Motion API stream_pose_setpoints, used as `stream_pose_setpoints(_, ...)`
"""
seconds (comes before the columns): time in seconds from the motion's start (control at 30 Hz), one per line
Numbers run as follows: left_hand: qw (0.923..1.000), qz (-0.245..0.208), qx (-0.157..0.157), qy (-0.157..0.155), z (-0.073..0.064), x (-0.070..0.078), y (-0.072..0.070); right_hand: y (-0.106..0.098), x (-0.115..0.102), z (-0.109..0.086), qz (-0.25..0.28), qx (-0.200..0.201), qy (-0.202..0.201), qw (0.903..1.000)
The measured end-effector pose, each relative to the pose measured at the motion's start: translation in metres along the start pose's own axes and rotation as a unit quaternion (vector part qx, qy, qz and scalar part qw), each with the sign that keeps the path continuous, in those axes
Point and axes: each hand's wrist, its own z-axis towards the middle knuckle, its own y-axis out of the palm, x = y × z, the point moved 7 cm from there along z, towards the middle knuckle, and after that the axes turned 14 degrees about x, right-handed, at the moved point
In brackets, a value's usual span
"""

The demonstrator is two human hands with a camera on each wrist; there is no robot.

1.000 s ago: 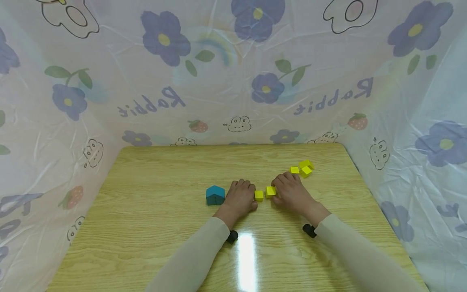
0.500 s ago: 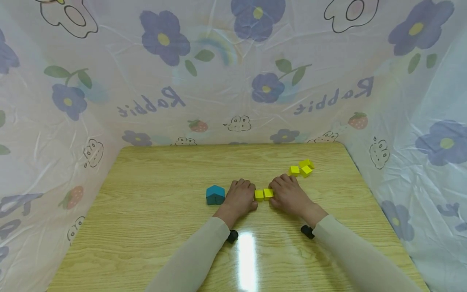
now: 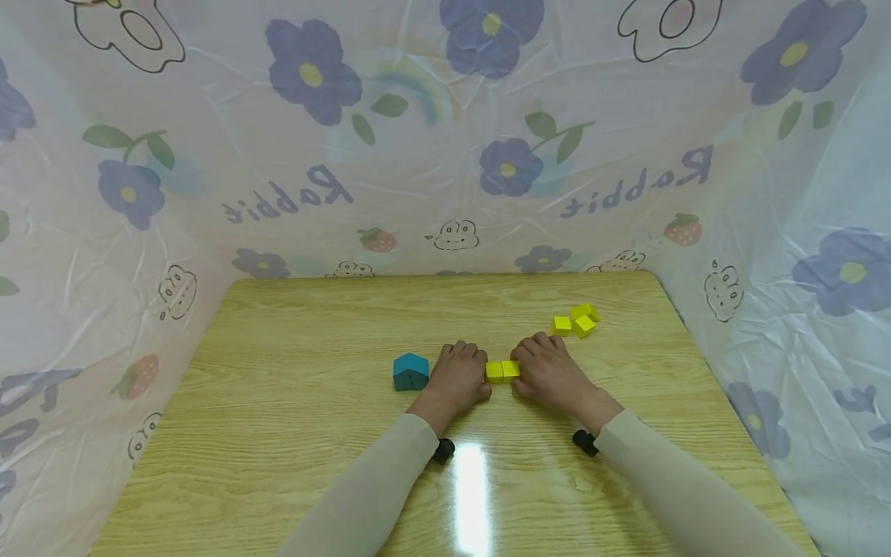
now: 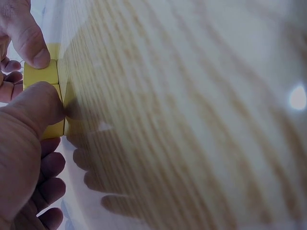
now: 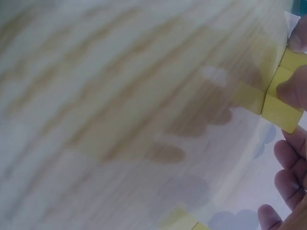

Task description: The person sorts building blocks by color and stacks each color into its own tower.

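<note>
Two yellow cubes sit side by side on the table, their faces touching. My left hand (image 3: pixel 459 379) pinches the left yellow cube (image 3: pixel 493 374), its thumb (image 4: pixel 45 103) on the near face in the left wrist view. The right yellow cube (image 3: pixel 510 370) is pinched by my right hand (image 3: pixel 553 373), whose thumb (image 5: pixel 292 91) lies across it in the right wrist view. Just left of my left hand stands a blue block shape (image 3: pixel 411 373) with a peaked top and a seam in its front. The fingers behind the cubes are partly hidden.
Several loose yellow blocks (image 3: pixel 583 327) lie beyond my right hand, toward the table's back right. The wood-grain table (image 3: pixel 313 449) is bordered at the back and sides by a patterned cloth (image 3: pixel 418 155). A bright reflection shows near the front.
My right hand has moved left with its yellow cube, closing the gap until it meets the other cube. My left hand and the blue shape have stayed in place.
</note>
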Motion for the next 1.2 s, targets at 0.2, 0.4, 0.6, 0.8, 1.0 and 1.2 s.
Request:
stream_pose_setpoints(0.2,1.0,0.0,-0.006,-0.001,0.0,0.0,-0.001,-0.001,-0.001,0.0,0.002,0.01,-0.007,0.9999)
stream_pose_setpoints(0.4,1.0,0.001,-0.006,-0.001,0.001,0.0,-0.001,-0.002,-0.002,0.0,-0.001,0.015,-0.012,0.9998)
stream_pose_setpoints(0.6,0.9999,0.011,-0.005,0.006,0.0,0.0,0.001,-0.002,-0.003,0.0,0.003,0.017,-0.016,0.9997)
stream_pose_setpoints(0.8,0.9998,0.016,0.0,0.01,0.0,0.001,-0.001,-0.001,-0.002,0.0,-0.003,0.011,-0.012,0.9999)
stream_pose_setpoints(1.0,0.9999,0.014,-0.003,0.005,-0.001,0.001,-0.002,-0.003,0.002,0.002,0.013,-0.01,0.008,0.9998)
stream_pose_setpoints(1.2,0.9999,0.01,-0.008,0.003,-0.002,0.002,0.001,-0.019,0.025,0.009,0.037,0.0,0.046,0.9983)
